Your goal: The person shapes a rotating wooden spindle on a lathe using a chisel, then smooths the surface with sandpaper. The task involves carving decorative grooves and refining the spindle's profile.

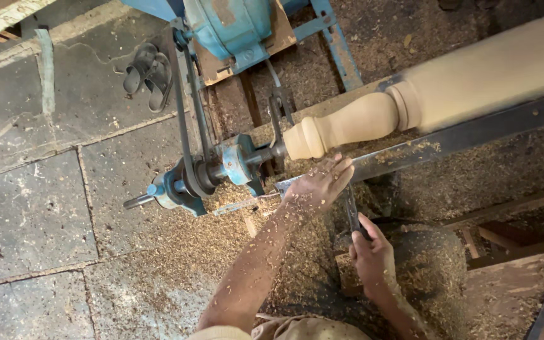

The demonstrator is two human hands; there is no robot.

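Pale turned wooden spindle (373,116) w/ a rounded knob end sits mounted on the lathe, running from the blue drive head (234,160) out toward the top right corner of the frame, blurred there so prob spinning. Looks like a heavy, stiff chunk of hardwood, smooth and dusty, not sth you'd grab bare while it turns.

Left hand (319,186) lies palm down, fingers curled over the long grey steel tool rest bar (461,135), pressing the blade end of a dark metal turning chisel (351,211) just under the knob. Right hand (373,255) is wrapped tight round the chisel's lower shaft, near the body. The chisel is rigid, thin, prob slick w/ dust, so 2-hand hold: one up front on the rest, one at the back.

Wood shavings (177,252) cover the stone floor (26,214); black sandals (149,72) lie near the top left.
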